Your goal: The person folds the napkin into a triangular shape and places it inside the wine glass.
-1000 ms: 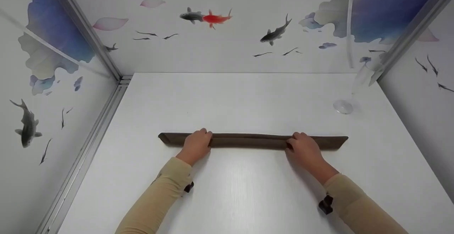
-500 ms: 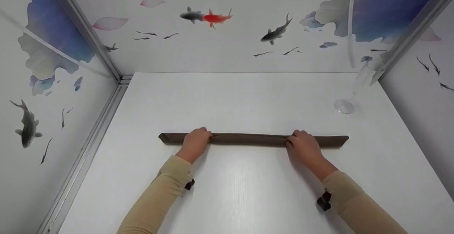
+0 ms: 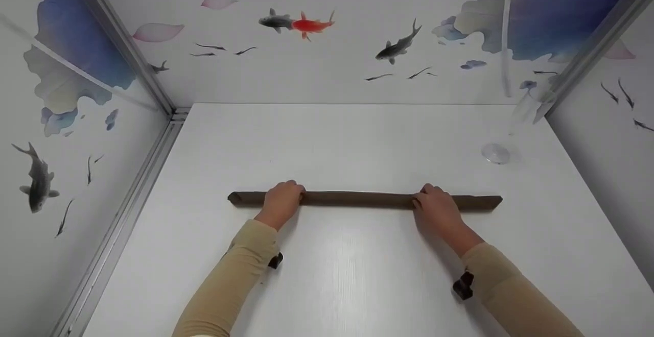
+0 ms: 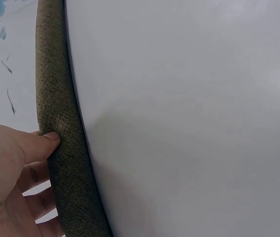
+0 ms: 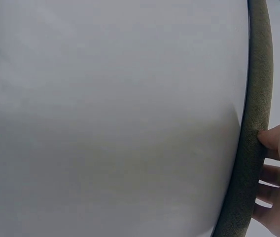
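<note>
A brown woven cloth (image 3: 357,199), rolled or folded into a long narrow strip with slanted ends, lies crosswise on the white table (image 3: 337,270). My left hand (image 3: 281,203) grips it left of its middle. In the left wrist view the thumb (image 4: 49,139) presses on the near side of the cloth and the fingers lie behind it. Right of the middle, my right hand (image 3: 437,208) holds the strip the same way. Its thumb (image 5: 268,137) shows against the cloth in the right wrist view, with the other fingers partly hidden beyond.
A clear stemmed glass stands at the back right, its round foot (image 3: 495,153) on the table. White panels with painted fish surround the table at the back (image 3: 337,76) and both sides. A metal rail (image 3: 122,214) runs along the left edge.
The cloth strip has become narrower, its near edge turning away from me. Both hands have shifted slightly toward the back with it.
</note>
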`<state>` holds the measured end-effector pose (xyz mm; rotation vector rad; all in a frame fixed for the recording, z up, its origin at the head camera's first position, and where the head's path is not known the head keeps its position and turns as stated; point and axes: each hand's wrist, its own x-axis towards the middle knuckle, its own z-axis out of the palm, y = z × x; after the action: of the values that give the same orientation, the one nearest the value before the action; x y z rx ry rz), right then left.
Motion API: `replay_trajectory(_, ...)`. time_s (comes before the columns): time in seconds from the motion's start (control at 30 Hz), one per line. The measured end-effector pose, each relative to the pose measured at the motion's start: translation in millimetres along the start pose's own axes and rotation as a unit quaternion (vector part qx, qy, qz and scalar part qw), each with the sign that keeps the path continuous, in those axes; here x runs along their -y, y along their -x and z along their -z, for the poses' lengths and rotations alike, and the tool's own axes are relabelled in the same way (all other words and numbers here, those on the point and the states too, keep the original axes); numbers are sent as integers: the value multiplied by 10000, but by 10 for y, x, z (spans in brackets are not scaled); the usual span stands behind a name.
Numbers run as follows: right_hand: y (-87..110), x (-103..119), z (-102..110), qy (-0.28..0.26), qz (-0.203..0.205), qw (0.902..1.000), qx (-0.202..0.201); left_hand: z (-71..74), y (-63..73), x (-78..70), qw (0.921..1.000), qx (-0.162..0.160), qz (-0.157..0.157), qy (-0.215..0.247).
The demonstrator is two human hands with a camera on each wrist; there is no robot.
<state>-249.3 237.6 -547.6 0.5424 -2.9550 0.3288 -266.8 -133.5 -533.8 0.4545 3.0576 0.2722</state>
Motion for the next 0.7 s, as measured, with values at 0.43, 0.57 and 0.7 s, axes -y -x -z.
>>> replay_trajectory(0.43, -21, 8, 15, 52, -71, 9997, 244, -21, -52, -18, 9999, 101, 73, -36)
replay_trajectory(0.57, -31, 25, 36, 51, -87, 9995, 297, -15, -50, -43, 10000, -33, 59, -23)
replay_trajectory(0.7, -55, 53, 52, -18, -190, 9992, 364, -3, -51, -111, 9997, -227, -32, 67)
